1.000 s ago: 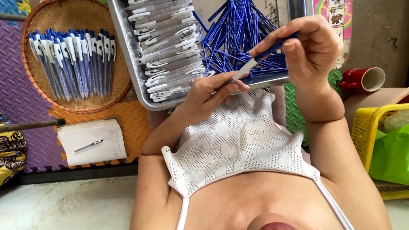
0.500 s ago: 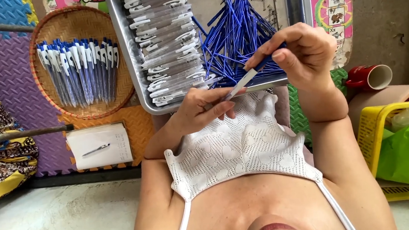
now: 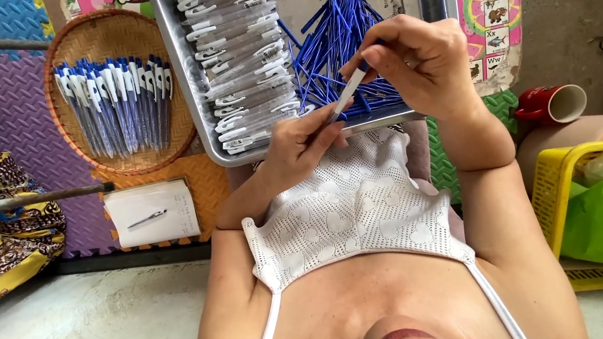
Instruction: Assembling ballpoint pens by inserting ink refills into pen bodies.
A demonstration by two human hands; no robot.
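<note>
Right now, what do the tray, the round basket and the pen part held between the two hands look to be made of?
The tray looks like metal: silvery, with a dull sheen and a rolled rim. The round basket looks like woven bamboo or cane: tan, matt, with a visible weave. The pen barrel, pinched between the left hand and the right hand, seems to be smooth pale plastic.
</note>
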